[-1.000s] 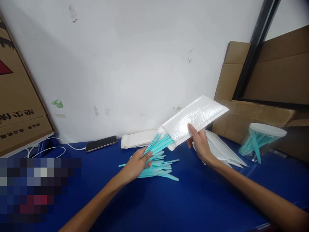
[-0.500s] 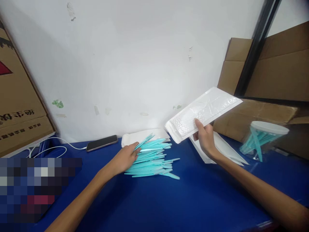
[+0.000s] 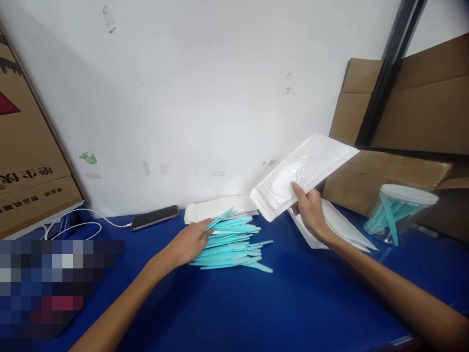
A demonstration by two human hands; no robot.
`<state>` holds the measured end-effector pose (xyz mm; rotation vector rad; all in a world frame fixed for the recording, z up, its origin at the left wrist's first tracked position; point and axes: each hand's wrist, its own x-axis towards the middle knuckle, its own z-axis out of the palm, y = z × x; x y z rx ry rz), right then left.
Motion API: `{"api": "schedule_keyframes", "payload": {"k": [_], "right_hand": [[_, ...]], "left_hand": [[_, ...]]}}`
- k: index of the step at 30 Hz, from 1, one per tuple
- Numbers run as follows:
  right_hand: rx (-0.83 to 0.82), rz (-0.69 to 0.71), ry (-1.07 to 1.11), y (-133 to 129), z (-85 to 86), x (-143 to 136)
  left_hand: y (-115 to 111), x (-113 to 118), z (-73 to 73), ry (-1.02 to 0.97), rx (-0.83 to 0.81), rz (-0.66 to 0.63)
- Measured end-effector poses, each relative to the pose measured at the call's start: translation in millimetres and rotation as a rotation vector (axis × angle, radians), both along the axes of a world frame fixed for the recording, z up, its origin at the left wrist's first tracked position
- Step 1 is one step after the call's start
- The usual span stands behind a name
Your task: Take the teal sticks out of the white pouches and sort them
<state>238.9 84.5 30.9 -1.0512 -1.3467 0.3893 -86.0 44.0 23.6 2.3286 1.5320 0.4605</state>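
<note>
My left hand (image 3: 192, 240) is closed at the left end of a pile of thin turquoise plastic sticks (image 3: 234, 252). A few of the sticks (image 3: 223, 216) poke out from between its fingers, slanting up to the right; my fingertips are partly hidden. In the air to the right, my right hand (image 3: 309, 208) pinches a white bubble mailer (image 3: 300, 171) by its lower edge, thumb on the near face. The mailer is tilted, its folded end down to the left. Below that hand, more white mailers (image 3: 344, 227) lie on the blue table (image 3: 234, 313).
Behind the pile lies another white mailer (image 3: 205, 208). A phone (image 3: 154, 217) with a white cable rests by the wall. At right stands a clear tub (image 3: 394, 215) of turquoise sticks with a white lid. Cardboard boxes (image 3: 384, 171) flank both sides.
The mailer in my right hand has shifted slightly left. My left hand has moved a little lower with the sticks between its fingers.
</note>
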Motion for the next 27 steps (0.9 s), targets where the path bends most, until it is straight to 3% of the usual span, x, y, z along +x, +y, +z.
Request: {"api": "schedule_keyframes", "payload": {"k": [14, 27], "right_hand": [[-0.124, -0.038, 0.095, 11.1, 1.6, 5.5], [-0.141, 0.048, 0.084, 15.1, -3.8, 4.9]], "left_hand": [[-1.0, 0.8, -0.1, 0.027, -0.001, 0.005], [-6.3, 5.1, 5.0, 0.171, 0.015, 0.080]]}}
